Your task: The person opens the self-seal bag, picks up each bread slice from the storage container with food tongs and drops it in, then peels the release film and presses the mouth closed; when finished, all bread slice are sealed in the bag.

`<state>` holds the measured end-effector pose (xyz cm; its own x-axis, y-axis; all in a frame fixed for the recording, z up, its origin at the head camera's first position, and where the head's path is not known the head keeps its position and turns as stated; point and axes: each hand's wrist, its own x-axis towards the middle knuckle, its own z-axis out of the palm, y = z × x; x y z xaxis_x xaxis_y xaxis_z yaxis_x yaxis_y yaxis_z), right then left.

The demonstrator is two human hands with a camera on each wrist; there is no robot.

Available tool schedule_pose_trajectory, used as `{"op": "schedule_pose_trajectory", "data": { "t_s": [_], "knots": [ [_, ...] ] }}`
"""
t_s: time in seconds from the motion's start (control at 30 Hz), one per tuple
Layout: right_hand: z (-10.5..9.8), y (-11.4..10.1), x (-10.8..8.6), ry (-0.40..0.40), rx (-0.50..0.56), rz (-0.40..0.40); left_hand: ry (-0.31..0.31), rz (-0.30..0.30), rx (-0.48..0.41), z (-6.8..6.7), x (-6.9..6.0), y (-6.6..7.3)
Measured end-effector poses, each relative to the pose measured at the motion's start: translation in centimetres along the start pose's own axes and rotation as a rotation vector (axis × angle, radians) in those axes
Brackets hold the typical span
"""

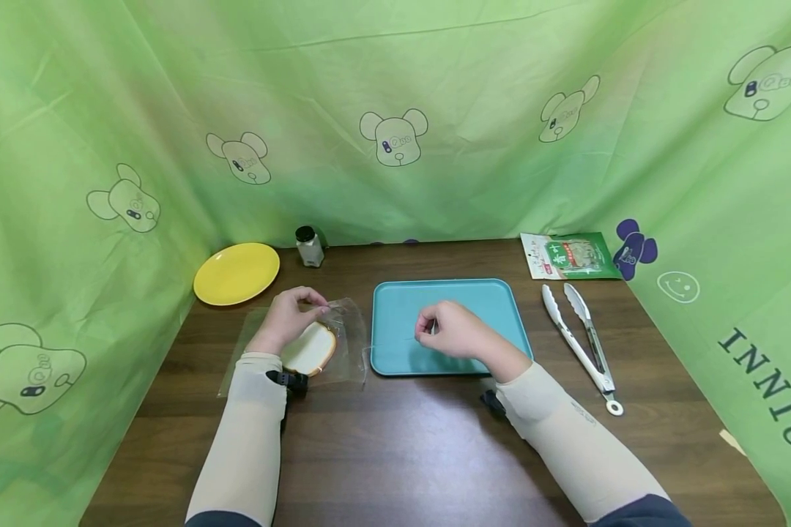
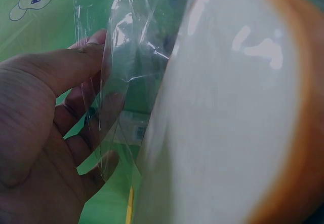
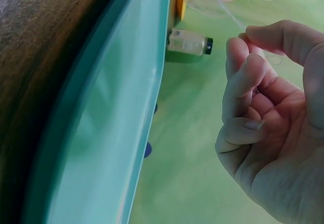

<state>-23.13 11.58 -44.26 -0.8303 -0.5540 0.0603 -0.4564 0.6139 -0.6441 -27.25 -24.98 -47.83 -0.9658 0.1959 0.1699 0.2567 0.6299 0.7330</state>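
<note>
A clear plastic bag [image 1: 352, 344] holds a white bread slice [image 1: 310, 350] with an orange-brown crust. My left hand [image 1: 286, 320] pinches the bag at its upper edge between thumb and fingers. In the left wrist view the slice [image 2: 228, 97] fills the right side, with crinkled film beside the fingers. Above the blue tray [image 1: 395, 300], my right hand [image 1: 458, 331] pinches a thin clear strip [image 3: 228, 12] between thumb and index finger. From the fingertips the strip runs taut toward the bag; its far end is hard to make out.
A yellow plate [image 1: 237, 274] and a black-capped jar [image 1: 310, 247] stand at the back left. White-and-grey tongs [image 1: 583, 344] lie right of the tray, below a green-and-white packet [image 1: 571, 256]. Green printed cloth [image 1: 395, 205] hangs around the wooden table [image 1: 382, 446].
</note>
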Motion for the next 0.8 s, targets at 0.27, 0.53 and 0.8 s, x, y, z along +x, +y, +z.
{"op": "schedule_pose_trajectory", "data": {
  "t_s": [0.27,0.53,0.8],
  "knots": [
    [-0.3,0.2,-1.4,-0.059,0.022,-0.017,-0.003,0.000,0.005,-0.1,0.0,0.0],
    [-0.6,1.2,-3.3,-0.079,0.000,-0.043,-0.009,-0.015,0.006,-0.1,0.0,-0.1],
    [-0.7,2.6,-5.3,-0.126,0.000,-0.036,-0.014,-0.020,0.015,0.0,0.1,-0.1]
  ]
}}
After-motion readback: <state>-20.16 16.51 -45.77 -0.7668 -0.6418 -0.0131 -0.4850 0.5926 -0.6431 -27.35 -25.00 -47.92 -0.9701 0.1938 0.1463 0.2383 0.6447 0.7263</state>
